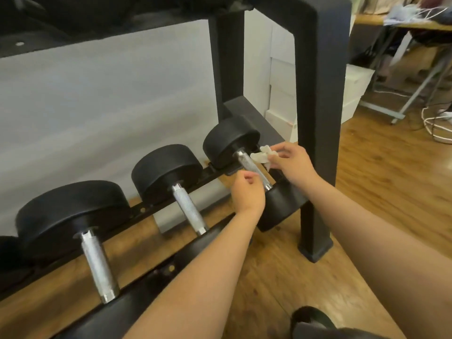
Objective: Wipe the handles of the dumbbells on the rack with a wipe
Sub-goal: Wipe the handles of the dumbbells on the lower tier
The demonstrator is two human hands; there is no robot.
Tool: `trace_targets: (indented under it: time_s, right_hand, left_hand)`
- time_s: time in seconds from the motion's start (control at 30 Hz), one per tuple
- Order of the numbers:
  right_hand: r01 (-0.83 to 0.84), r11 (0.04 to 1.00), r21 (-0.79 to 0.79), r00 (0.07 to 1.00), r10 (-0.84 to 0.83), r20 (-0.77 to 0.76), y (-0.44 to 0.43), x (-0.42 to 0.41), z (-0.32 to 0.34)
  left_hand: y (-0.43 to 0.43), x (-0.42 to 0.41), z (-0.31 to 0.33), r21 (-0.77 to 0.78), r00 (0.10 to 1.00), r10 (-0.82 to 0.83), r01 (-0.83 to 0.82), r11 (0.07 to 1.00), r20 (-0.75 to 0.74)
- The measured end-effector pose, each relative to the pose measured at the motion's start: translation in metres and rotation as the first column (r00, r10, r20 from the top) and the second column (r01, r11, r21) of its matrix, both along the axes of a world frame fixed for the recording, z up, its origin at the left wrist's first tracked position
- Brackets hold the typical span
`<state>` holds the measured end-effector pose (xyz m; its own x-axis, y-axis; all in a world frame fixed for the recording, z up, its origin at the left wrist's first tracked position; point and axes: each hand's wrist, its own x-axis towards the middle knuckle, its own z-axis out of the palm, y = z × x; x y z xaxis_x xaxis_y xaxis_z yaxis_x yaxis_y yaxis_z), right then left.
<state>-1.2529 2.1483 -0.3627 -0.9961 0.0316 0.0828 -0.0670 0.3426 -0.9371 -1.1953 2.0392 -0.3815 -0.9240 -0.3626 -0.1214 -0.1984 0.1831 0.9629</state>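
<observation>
The black rack (318, 118) carries three dumbbells (188, 209) side by side (perhaps a fourth at far left).

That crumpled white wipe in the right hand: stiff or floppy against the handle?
The crumpled white wipe looks floppy: it bunches and droops from the right hand's fingertip pinch, so likely very light. The knurled silver metal handle may drag on it.

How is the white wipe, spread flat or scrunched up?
Scrunched up. The wipe bunches in lumpy folds, pinched in the right hand beside the rightmost dumbbell handle.
</observation>
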Motion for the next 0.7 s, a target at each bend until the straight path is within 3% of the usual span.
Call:
trace_targets:
  time_s: [0.13, 0.27, 0.33, 0.47, 0.57, 0.7]
  right_hand:
    - [0.042, 0.998, 0.048, 0.998, -0.044, 0.035, -0.013, -0.040, -0.011]
    - [0.089, 0.993, 0.082, 0.996, -0.091, 0.022, -0.026, -0.074, -0.023]
    - [0.113, 0.992, 0.060, 0.993, -0.114, 0.019, -0.030, -0.085, -0.031]
    - [-0.008, 0.999, 0.038, 0.997, 0.005, 0.080, -0.038, -0.092, -0.038]
    - [-0.115, 0.984, -0.139, 0.967, 0.142, 0.209, -0.035, -0.096, -0.038]
    - [-0.069, 0.921, -0.384, 0.906, 0.218, 0.362, -0.029, -0.104, -0.033]
  left_hand:
    - [0.019, -0.018, -0.026, 0.038, 0.997, 0.038, -0.040, 0.998, 0.070]
    - [0.036, -0.019, -0.053, -0.138, 0.988, 0.156, -0.156, 0.978, -0.007]
    - [0.037, -0.024, -0.057, -0.152, 0.978, 0.209, -0.207, 0.966, -0.003]
    - [0.039, -0.028, -0.060, -0.117, 0.964, 0.267, -0.266, 0.957, -0.006]
    - [0.042, -0.027, -0.063, -0.149, 0.964, 0.267, -0.264, 0.953, -0.005]
    - [0.042, -0.025, -0.059, -0.203, 0.972, 0.232, -0.221, 0.954, 0.036]
